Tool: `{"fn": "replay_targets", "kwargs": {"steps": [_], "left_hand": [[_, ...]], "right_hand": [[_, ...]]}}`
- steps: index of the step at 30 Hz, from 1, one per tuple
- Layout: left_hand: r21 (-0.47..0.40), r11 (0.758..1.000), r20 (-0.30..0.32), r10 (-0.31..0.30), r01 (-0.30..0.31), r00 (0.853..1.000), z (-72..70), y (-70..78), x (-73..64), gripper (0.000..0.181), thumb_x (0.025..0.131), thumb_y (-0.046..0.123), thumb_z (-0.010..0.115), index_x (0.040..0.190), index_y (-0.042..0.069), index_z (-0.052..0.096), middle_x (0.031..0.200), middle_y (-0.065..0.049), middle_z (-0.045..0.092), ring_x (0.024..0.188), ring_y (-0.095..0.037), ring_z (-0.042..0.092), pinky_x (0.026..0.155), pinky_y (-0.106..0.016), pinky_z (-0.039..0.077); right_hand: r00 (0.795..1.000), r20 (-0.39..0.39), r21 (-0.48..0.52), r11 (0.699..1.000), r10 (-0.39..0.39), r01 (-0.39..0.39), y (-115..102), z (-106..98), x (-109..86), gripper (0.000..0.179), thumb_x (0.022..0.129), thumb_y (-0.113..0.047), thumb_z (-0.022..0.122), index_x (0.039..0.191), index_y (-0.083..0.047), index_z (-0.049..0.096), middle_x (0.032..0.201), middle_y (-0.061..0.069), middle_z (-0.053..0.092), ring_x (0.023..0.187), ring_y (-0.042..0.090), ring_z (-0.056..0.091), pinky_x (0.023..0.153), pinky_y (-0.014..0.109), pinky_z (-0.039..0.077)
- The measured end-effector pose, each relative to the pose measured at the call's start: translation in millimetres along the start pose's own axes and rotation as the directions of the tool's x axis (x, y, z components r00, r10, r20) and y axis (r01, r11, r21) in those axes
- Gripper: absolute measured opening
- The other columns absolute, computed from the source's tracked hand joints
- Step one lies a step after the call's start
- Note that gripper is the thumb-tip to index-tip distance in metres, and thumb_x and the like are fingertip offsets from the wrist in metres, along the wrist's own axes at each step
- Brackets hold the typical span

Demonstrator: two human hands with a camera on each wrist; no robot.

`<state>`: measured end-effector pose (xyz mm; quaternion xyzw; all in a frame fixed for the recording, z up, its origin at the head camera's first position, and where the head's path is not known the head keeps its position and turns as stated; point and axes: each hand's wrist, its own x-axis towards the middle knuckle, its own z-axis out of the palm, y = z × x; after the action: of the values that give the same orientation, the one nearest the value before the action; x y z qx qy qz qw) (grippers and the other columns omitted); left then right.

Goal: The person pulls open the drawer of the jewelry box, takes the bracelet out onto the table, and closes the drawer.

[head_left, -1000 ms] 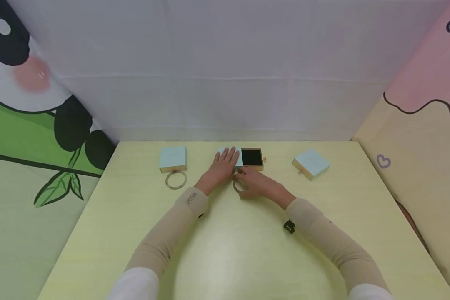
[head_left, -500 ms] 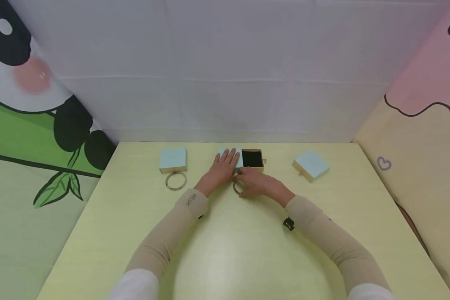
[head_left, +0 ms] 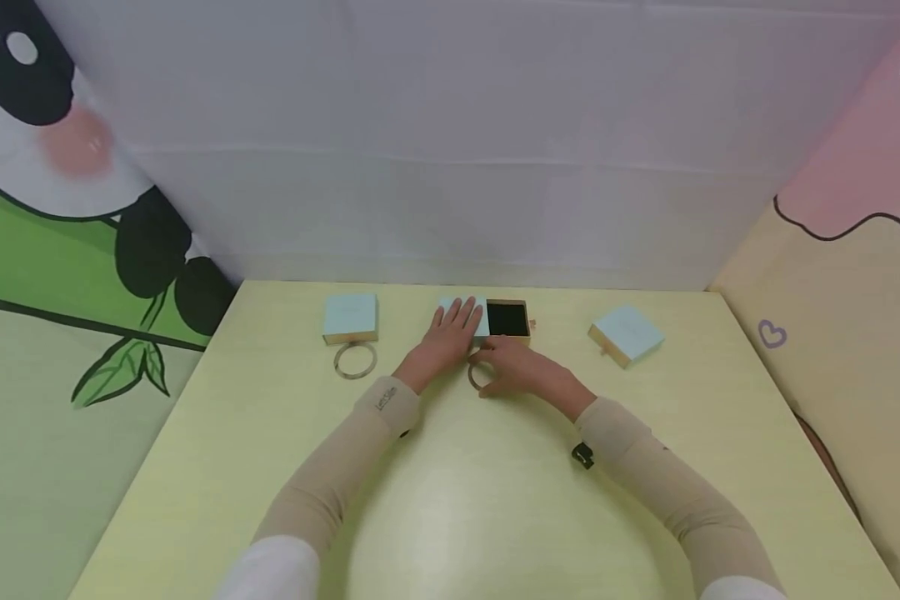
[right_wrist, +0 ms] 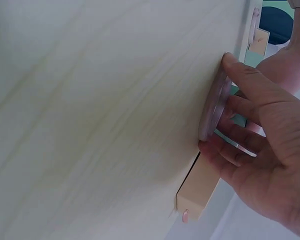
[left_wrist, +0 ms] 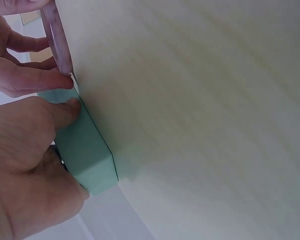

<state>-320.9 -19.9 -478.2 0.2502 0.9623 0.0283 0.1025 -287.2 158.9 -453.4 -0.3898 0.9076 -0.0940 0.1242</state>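
Note:
My left hand (head_left: 448, 336) lies over the pale blue sleeve of a drawer-style gift box (left_wrist: 92, 155), its fingers straight across the top. In the left wrist view its thumb touches the box's front side. The drawer (head_left: 507, 318) is pulled out to the right and shows a black inside. Just in front of the box, my right hand (head_left: 516, 367) grips a bangle (right_wrist: 213, 107) between thumb and fingers. The bangle lies flat at the tabletop, and the hand covers part of it in the head view.
Left of my hands stands a closed pale blue box (head_left: 350, 317), with another bangle (head_left: 355, 361) before it. A third closed box (head_left: 627, 333) sits turned at an angle on the right. A pale wall cloth (head_left: 450, 208) rises behind the table (head_left: 435, 500).
The view has shifted slightly. Both hands keep their places, the left on the box and the right on the bangle.

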Motion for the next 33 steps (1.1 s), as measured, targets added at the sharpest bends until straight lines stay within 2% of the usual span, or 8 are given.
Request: {"fn": "replay_targets", "kwargs": {"steps": [9, 14, 17, 19, 22, 24, 30, 33], "left_hand": [[-0.005, 1.0, 0.0, 0.011, -0.011, 1.0, -0.4, 1.6, -4.3, 0.066, 0.112, 0.023, 0.039, 0.164, 0.008, 0.002, 0.171, -0.014, -0.003, 0.157, -0.033, -0.003, 0.125, -0.054, 0.006], [-0.027, 1.0, 0.004, 0.002, -0.002, 1.0, -0.1, 0.3, -3.3, 0.057, 0.113, 0.015, 0.027, 0.164, 0.007, 0.003, 0.171, -0.014, -0.004, 0.157, -0.033, -0.005, 0.125, -0.054, 0.003], [-0.028, 1.0, 0.005, 0.002, -0.002, 1.0, 2.0, -1.4, -0.3, 0.056, 0.113, 0.013, 0.024, 0.164, 0.008, 0.001, 0.171, -0.013, -0.006, 0.157, -0.033, -0.007, 0.125, -0.053, 0.002], [-0.032, 0.999, 0.013, 0.001, 0.0, 1.0, 3.8, -2.7, 2.4, 0.056, 0.113, 0.013, 0.023, 0.164, 0.009, -0.001, 0.17, -0.012, -0.009, 0.156, -0.032, -0.01, 0.125, -0.052, 0.0], [-0.049, 0.999, 0.033, -0.003, 0.005, 0.999, 5.1, -4.2, 4.8, 0.056, 0.112, 0.012, 0.019, 0.164, 0.01, -0.004, 0.17, -0.011, -0.013, 0.156, -0.031, -0.013, 0.125, -0.051, -0.004], [-0.055, 0.998, 0.037, -0.006, 0.008, 0.999, 3.4, -4.4, 3.7, 0.056, 0.112, 0.01, 0.017, 0.164, 0.01, -0.004, 0.17, -0.011, -0.013, 0.156, -0.031, -0.013, 0.125, -0.051, -0.005], [-0.054, 0.998, 0.012, 0.015, -0.014, 1.0, -1.3, -3.9, -1.2, 0.054, 0.112, 0.009, 0.015, 0.164, 0.007, 0.0, 0.17, -0.013, -0.008, 0.156, -0.033, -0.008, 0.125, -0.052, -0.002], [-0.065, 0.998, 0.01, 0.018, -0.017, 1.0, -0.4, -4.2, -0.8, 0.054, 0.112, 0.01, 0.016, 0.164, 0.007, 0.0, 0.17, -0.014, -0.009, 0.156, -0.033, -0.009, 0.125, -0.052, -0.003]], "right_hand": [[1.0, 0.024, -0.013, 1.0, -0.006, 0.006, 6, 2, -1.3, 0.056, 0.09, -0.04, 0.078, 0.136, -0.012, 0.065, 0.139, 0.012, 0.057, 0.127, 0.03, 0.054, 0.107, 0.044, 0.046], [0.993, -0.114, 0.051, 0.998, -0.017, 0.023, 16, -9, -7.1, 0.038, 0.101, -0.026, 0.066, 0.132, -0.004, 0.066, 0.132, 0.013, 0.062, 0.121, 0.031, 0.059, 0.103, 0.046, 0.049], [0.969, -0.231, 0.131, 0.99, 0.083, -0.053, 28, -16, -12.4, 0.029, 0.103, -0.016, 0.06, 0.126, -0.001, 0.069, 0.122, 0.014, 0.067, 0.11, 0.029, 0.065, 0.094, 0.046, 0.054], [0.941, -0.283, 0.182, 0.974, 0.186, -0.137, 38, -20, -15.8, 0.026, 0.103, -0.013, 0.058, 0.123, -0.001, 0.07, 0.119, 0.015, 0.068, 0.105, 0.029, 0.066, 0.09, 0.046, 0.055], [0.899, -0.306, 0.235, 0.94, 0.314, -0.248, 54, -23, -20.5, 0.027, 0.102, -0.01, 0.055, 0.123, 0.001, 0.068, 0.117, 0.018, 0.069, 0.103, 0.032, 0.067, 0.086, 0.046, 0.056], [0.881, -0.299, 0.249, 0.921, 0.367, -0.299, 61, -24, -22.4, 0.027, 0.101, -0.008, 0.056, 0.123, 0.003, 0.068, 0.116, 0.02, 0.069, 0.104, 0.035, 0.068, 0.085, 0.048, 0.057], [0.865, -0.242, 0.271, 0.887, 0.439, -0.374, 70, -23, -24.6, 0.028, 0.099, -0.007, 0.054, 0.119, 0.006, 0.069, 0.111, 0.021, 0.072, 0.084, 0.029, 0.063, 0.076, 0.043, 0.053], [0.857, -0.217, 0.293, 0.869, 0.467, -0.399, 73, -20, -22.2, 0.029, 0.1, -0.01, 0.054, 0.121, 0.006, 0.068, 0.111, 0.021, 0.072, 0.083, 0.026, 0.061, 0.075, 0.041, 0.052]]}}
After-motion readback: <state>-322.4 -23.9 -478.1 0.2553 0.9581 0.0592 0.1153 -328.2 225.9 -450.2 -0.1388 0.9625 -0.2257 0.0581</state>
